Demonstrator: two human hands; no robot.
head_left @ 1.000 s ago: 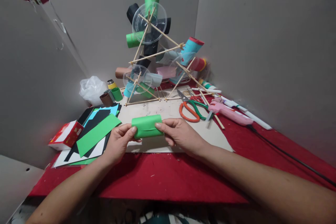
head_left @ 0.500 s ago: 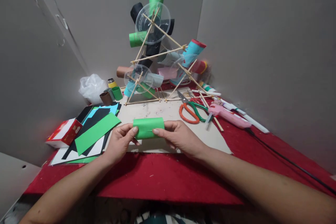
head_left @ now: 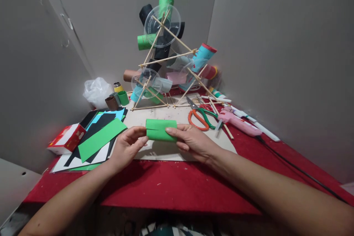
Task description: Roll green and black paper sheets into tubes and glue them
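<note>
A green paper tube (head_left: 157,135) is held sideways above the pale board (head_left: 221,143), a seam line running along its upper face. My right hand (head_left: 190,140) grips the tube's right end, thumb on the front and fingers behind. At the left end, my left hand (head_left: 129,143) holds more lightly, its index finger and thumb at the tube's edge. Behind the hands stands a frame of wooden sticks (head_left: 166,60) bearing clear plastic discs (head_left: 151,31) and coloured paper tubes. To the left lies a flat green paper strip (head_left: 101,141) on a pile of coloured sheets.
Scissors (head_left: 198,117) with orange and green handles lie right of the board's middle. A pink glue gun (head_left: 240,123) trails a black cord across the red tabletop (head_left: 177,184). A red box (head_left: 66,139), small tubes (head_left: 112,102) and a plastic bag (head_left: 97,93) stand left.
The green tube has shifted slightly right and up, and its seam now sits higher. My left thumb has slid from the tube's front to its left edge.
</note>
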